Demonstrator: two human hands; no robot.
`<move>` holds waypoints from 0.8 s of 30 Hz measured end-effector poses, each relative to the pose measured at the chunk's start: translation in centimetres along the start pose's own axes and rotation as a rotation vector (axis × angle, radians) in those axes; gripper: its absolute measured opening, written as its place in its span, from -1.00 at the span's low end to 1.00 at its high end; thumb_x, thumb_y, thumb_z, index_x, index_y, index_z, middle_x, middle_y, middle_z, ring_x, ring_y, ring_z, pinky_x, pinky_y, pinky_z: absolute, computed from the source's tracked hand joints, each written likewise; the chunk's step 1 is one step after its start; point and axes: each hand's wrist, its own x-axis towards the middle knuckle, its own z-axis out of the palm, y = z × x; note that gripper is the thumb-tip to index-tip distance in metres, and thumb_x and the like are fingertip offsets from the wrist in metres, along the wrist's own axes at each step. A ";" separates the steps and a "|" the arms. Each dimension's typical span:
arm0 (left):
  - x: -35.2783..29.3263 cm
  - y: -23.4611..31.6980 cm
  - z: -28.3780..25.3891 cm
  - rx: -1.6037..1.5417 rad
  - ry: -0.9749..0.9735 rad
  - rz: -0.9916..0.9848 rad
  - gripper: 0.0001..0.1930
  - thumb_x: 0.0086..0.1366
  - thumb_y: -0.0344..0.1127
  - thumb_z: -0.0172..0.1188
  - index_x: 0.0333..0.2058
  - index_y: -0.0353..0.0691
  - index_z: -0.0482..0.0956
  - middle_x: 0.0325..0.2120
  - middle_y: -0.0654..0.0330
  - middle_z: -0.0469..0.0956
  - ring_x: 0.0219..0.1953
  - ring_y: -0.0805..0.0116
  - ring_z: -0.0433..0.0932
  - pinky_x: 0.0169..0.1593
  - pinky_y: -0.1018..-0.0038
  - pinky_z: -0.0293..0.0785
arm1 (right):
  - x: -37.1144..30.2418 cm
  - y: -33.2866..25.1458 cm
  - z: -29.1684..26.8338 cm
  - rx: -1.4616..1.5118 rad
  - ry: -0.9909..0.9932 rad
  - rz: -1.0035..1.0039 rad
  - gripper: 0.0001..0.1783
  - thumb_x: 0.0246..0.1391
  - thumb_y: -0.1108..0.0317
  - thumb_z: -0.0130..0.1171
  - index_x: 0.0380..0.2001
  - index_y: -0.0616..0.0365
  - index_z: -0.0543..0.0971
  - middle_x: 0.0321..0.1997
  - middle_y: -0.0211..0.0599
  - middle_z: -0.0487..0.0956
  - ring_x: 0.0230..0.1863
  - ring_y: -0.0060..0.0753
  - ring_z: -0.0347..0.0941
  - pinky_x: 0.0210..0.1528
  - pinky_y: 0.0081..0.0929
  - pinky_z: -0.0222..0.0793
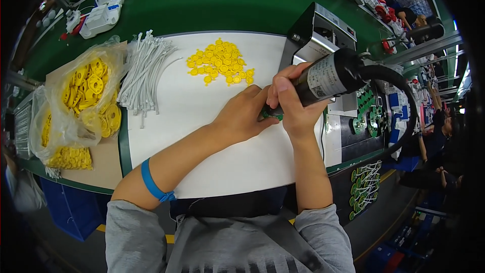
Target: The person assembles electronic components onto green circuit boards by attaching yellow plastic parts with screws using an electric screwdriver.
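My right hand (299, 106) is closed around a black electric screwdriver (347, 70), which is tilted, its thick cable curving off to the right. The tool's tip is hidden behind my fingers. Beside it, my left hand (241, 114) has its fingers bent around a small green circuit board (272, 116), pressed near the screwdriver's front end. Only a sliver of that board shows between the hands. Both hands are above the white work mat (242, 162). A blue wrist strap (151, 182) is around my left forearm.
Small yellow plastic parts (222, 60) lie at the mat's far side. To the left are white cable ties (146, 73) and a clear bag of yellow discs (88, 91). A black and silver machine (323, 33) stands far right. Several green boards (369, 111) sit on the right.
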 end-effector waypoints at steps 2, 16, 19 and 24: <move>-0.3 -0.3 0.2 0.003 -0.005 -0.027 -0.47 0.11 -0.26 0.43 0.04 -0.18 0.45 -0.31 0.01 0.51 -0.20 -0.02 0.51 -0.14 0.17 0.51 | -0.1 -0.1 0.2 -0.009 -0.047 0.066 -0.86 0.03 0.61 0.33 -0.42 0.27 0.52 -0.48 -0.39 0.54 -0.51 -0.65 0.43 -0.43 -0.65 0.35; -3.1 6.3 -6.2 0.236 -0.260 -0.064 -0.52 0.14 -0.37 0.38 0.03 -0.39 0.51 -0.06 -0.10 0.46 0.04 -0.04 0.44 0.11 0.20 0.40 | -4.8 -10.9 -0.6 -1.082 -0.023 0.339 -0.68 0.21 0.18 0.31 -0.24 0.29 0.63 -0.43 -0.17 0.68 -0.44 -0.30 0.63 -0.39 -0.31 0.49; -4.9 7.5 -9.9 0.417 -0.400 -0.160 -0.68 0.09 -0.44 0.38 -0.15 -0.35 0.59 -0.13 -0.06 0.47 0.02 -0.03 0.46 0.08 0.19 0.42 | -5.1 -12.5 0.0 -1.405 -0.317 0.493 -0.52 0.19 -0.01 0.26 -0.43 0.29 0.67 -0.58 -0.02 0.62 -0.51 0.00 0.61 -0.42 -0.18 0.49; -6.2 6.4 -16.9 -0.091 0.253 -0.214 -0.60 0.05 -0.46 0.48 -0.11 -0.28 0.57 -0.24 -0.02 0.62 -0.17 0.10 0.63 -0.05 0.35 0.56 | -2.4 -5.5 7.1 -0.857 -0.783 0.229 -0.74 0.18 0.24 0.24 -0.31 0.27 0.63 -0.50 0.01 0.62 -0.46 -0.02 0.60 -0.37 -0.19 0.45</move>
